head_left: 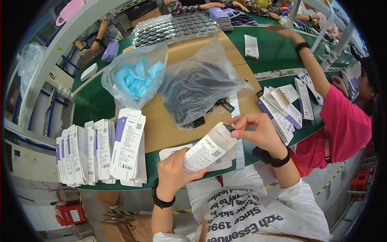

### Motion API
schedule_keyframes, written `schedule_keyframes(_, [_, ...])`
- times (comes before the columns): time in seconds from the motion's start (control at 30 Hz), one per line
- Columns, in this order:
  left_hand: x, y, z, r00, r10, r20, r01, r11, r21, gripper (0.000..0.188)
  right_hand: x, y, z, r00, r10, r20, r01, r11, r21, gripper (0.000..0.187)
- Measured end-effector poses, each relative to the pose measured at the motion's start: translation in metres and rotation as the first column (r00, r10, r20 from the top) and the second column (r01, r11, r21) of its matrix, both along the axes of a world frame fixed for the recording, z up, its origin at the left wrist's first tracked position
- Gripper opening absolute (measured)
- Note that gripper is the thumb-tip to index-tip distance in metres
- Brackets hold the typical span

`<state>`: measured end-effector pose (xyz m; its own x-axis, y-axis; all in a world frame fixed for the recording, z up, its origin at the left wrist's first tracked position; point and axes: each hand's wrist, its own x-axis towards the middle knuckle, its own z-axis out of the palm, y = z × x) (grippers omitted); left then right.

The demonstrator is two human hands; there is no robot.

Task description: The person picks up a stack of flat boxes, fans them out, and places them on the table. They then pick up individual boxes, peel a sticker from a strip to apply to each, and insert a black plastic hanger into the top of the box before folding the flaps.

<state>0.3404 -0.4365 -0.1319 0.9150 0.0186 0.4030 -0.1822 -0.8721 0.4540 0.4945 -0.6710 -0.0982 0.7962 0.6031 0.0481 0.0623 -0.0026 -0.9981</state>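
Note:
My left hand (174,170) is wrapped round a white printed carton (207,150), tilted with its upper end toward the right. At that end my right hand (257,131) pinches a small black piece (230,127) between thumb and fingers, right at the carton's mouth. How far the piece sits inside cannot be made out. More flat white cartons (225,160) lie beneath, at the table's near edge. Just beyond, a clear plastic bag (197,86) full of dark pieces lies on brown cardboard, with a few loose black parts (227,105) beside it.
Stacked flat cartons (128,147) stand at the left. Behind them is a bag of light-blue pieces (139,78). Trays of black items (173,30) lie at the back. Cartons (282,107) are heaped at right, near a co-worker in pink (322,129) whose arm reaches over the green table.

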Motion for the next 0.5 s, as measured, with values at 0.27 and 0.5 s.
schedule_keyframes(0.27, [0.0,-0.012,0.007,1.0,0.021,-0.022,-0.021,1.0,-0.023,0.066,-0.005,0.002,-0.014,0.977,0.06,-0.204,-0.081,0.992,-0.093,0.009])
schedule_keyframes(0.5, [0.001,-0.014,0.003,0.997,0.031,0.074,-0.032,0.999,0.019,0.063,-0.008,-0.006,-0.022,0.97,0.048,-0.239,-0.073,0.993,-0.095,0.01])
